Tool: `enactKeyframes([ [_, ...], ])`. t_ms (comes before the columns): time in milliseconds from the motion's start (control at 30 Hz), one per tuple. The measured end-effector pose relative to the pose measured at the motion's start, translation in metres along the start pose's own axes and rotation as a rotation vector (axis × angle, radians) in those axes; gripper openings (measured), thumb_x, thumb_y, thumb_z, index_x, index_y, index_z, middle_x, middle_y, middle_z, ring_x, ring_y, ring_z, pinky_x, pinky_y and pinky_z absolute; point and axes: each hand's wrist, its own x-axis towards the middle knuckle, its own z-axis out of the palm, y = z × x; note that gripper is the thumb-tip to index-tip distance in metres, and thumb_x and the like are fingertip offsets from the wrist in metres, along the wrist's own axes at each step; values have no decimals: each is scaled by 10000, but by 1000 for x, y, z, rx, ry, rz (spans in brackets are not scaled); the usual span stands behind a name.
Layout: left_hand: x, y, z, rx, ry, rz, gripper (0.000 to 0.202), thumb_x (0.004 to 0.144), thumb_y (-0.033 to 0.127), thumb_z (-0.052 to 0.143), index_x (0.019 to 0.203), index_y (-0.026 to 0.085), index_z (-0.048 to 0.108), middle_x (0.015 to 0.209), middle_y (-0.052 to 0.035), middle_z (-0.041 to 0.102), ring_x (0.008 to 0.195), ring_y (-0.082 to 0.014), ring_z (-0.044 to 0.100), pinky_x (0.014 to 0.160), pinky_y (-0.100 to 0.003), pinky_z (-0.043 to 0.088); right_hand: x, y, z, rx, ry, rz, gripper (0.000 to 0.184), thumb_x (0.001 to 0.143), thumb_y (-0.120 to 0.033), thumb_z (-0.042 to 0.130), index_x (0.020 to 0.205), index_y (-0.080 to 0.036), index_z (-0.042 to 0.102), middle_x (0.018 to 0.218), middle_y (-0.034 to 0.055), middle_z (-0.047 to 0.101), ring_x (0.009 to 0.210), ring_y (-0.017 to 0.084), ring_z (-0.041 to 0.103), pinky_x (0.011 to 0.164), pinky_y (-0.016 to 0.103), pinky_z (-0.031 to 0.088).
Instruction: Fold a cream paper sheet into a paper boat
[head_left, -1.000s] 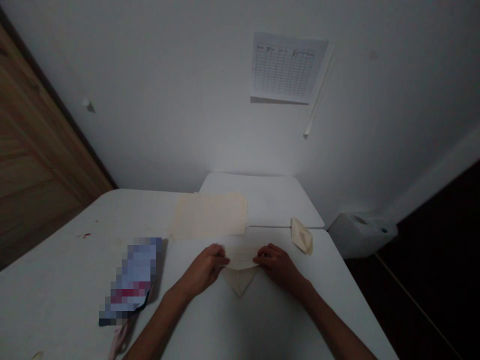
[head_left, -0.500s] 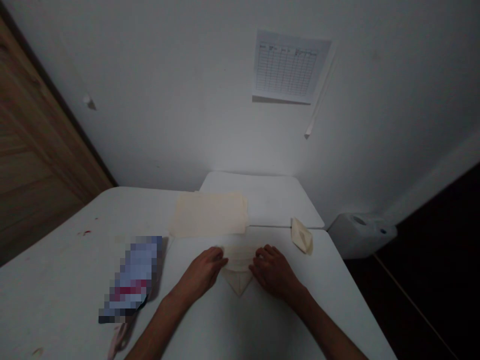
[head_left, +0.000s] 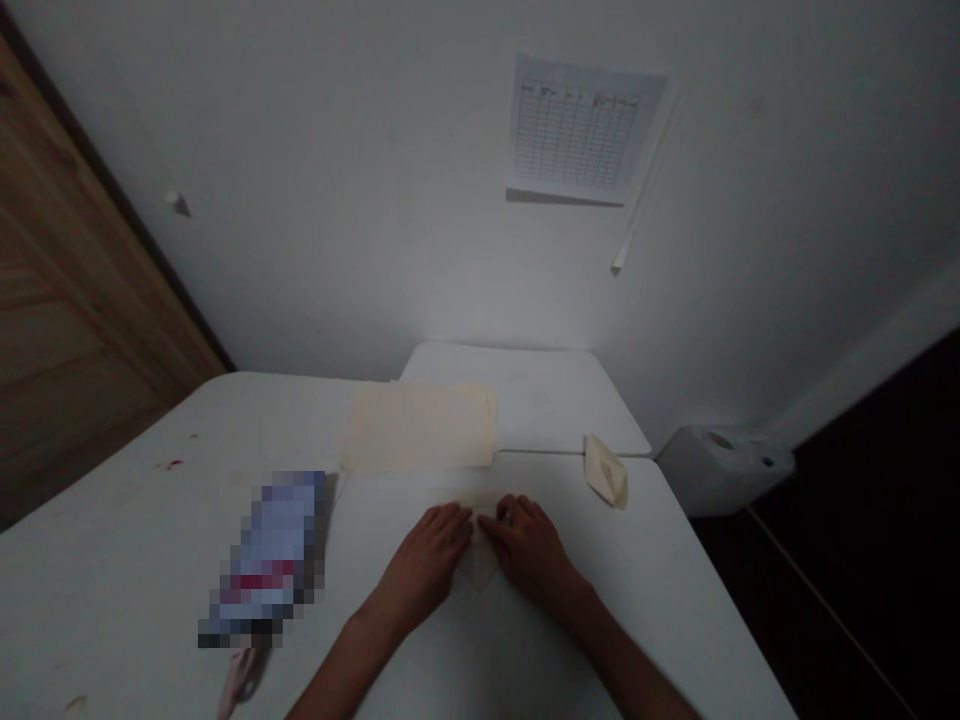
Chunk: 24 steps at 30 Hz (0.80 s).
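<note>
A small cream sheet of folded paper (head_left: 480,568) lies on the white table (head_left: 150,540) in front of me, its point toward me. My left hand (head_left: 431,560) and my right hand (head_left: 529,550) both lie flat on it, fingers stretched and nearly touching at the middle, covering most of it. A stack of cream paper sheets (head_left: 420,428) lies just beyond the hands. A finished folded paper piece (head_left: 606,470) rests to the right near the table edge.
A blurred-out packet (head_left: 266,560) lies at my left, with a pinkish item (head_left: 236,680) below it. A second white surface (head_left: 525,395) stands behind the table against the wall. A printed chart (head_left: 577,130) hangs on the wall. A white container (head_left: 724,465) sits on the floor at right.
Both hands slid inward along the folded paper from its outer corners until their fingertips nearly meet at the middle; less of the paper shows now.
</note>
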Motion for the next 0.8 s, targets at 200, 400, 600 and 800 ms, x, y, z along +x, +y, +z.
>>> enactKeyframes([
  [200, -3, 2, 9, -25, -27, -11, 615, 708, -81, 422, 1247, 174, 570, 1316, -87, 575, 1213, -268, 509, 1022, -456, 426, -2, -6, 4, -15, 0, 47, 318, 904, -176, 508, 1188, -297, 585, 1030, 62, 563, 953, 221, 493, 839, 343, 390],
  [400, -2, 3, 2, -25, -24, -38, 592, 712, -64, 442, 1228, 182, 594, 1290, -83, 597, 1193, -293, 512, 992, -487, 429, -7, -13, 3, -23, 16, 116, 352, 896, -167, 504, 1219, -295, 563, 1031, 75, 557, 966, 236, 493, 836, 359, 379],
  [600, -6, 4, -11, 25, -6, -60, 503, 754, -12, 485, 1194, 196, 612, 1281, -74, 605, 1143, -297, 527, 932, -472, 430, -17, -9, 1, -33, 40, 183, 298, 927, -234, 480, 1207, -285, 570, 1021, 77, 551, 956, 232, 489, 837, 360, 359],
  [800, -11, -2, -14, 60, 31, -97, 404, 826, 34, 498, 1182, 185, 615, 1280, -47, 611, 1137, -293, 517, 931, -448, 414, -29, 3, -4, -56, 75, 262, 275, 946, -261, 453, 1190, -277, 578, 1032, 76, 543, 960, 230, 478, 825, 357, 347],
])
